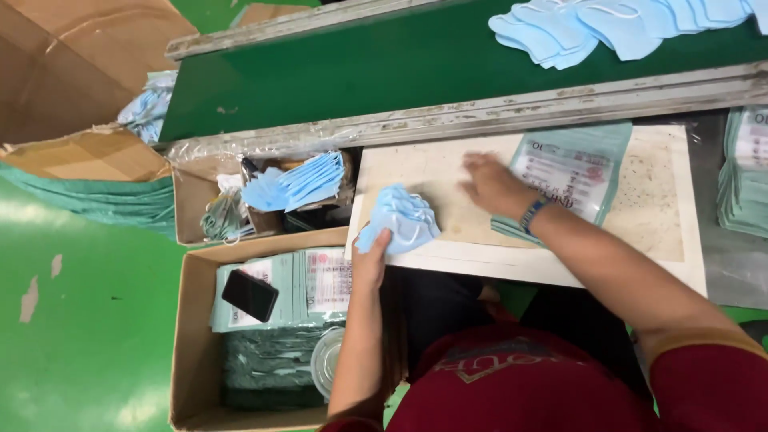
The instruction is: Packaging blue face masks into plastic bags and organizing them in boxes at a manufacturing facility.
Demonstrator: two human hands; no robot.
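My left hand [370,260] grips a stack of light blue face masks [404,218] at the near left corner of a pale work board [416,172]. My right hand [490,184], with a beaded bracelet on its wrist, lies flat on the board with fingers spread. It touches the left edge of a small pile of green printed plastic pouches [580,164]. The hand looks slightly blurred and holds nothing that I can see.
A green conveyor belt [360,72] runs behind the board with more blue masks [600,28] on it. At left, one small box holds masks [304,182]. A cardboard box [192,336] holds filled pouches and a black phone [250,294]. More pouches [748,172] are stacked at far right.
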